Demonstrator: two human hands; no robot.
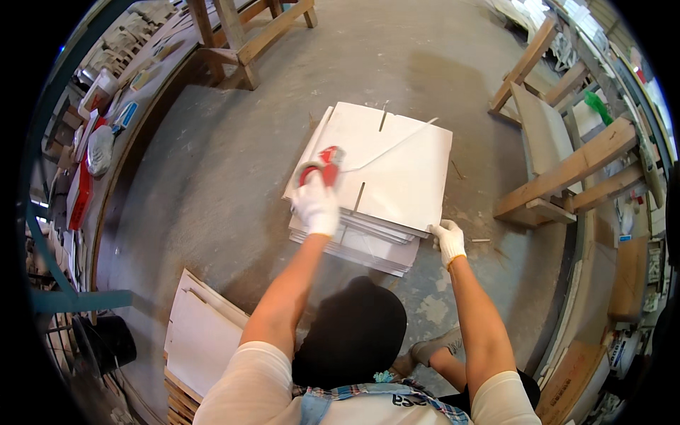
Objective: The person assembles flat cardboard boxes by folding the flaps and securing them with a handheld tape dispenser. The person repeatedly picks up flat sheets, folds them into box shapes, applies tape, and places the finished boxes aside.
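Left hand (316, 207) (blurred) closed round a red tape dispenser (330, 173)

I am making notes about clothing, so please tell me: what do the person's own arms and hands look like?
The left hand and right hand wear white gloves with yellow-orange wrist edging; the left is blurred. The forearms are bare, without visible cables. The sleeves are short and white.
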